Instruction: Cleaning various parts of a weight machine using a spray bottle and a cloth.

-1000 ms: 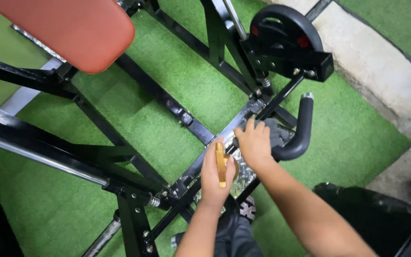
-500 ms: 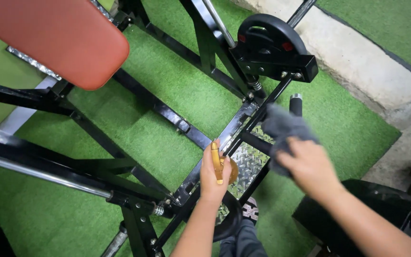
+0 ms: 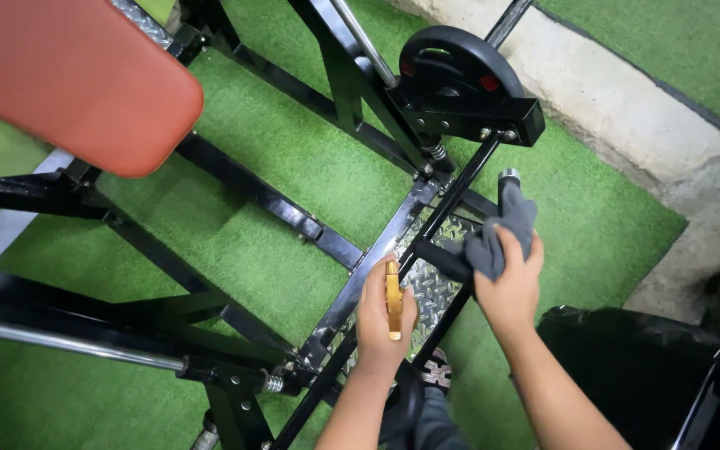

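the right hand [image 3: 508, 287] presses a grey cloth [image 3: 497, 237] around the black handle [image 3: 507, 185], mid-wipe; the left hand [image 3: 382, 321], just left, grips a yellow bottle [image 3: 392, 298]. next calls for rubbing along the handle.

Right hand [image 3: 510, 287] presses grey cloth [image 3: 502, 237] on handle; left hand [image 3: 383, 321] grips, perhaps, a yellow tool [image 3: 393, 298].

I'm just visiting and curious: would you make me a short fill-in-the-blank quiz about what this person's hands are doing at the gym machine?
1. The right hand presses a grey ____ against the machine's black handle.
2. The left hand holds a slim tool coloured ____.
3. The machine's frame stands on ____ artificial turf.
4. The round black weight plate sits near the ____ edge of the picture.

Missing words: cloth; yellow; green; top
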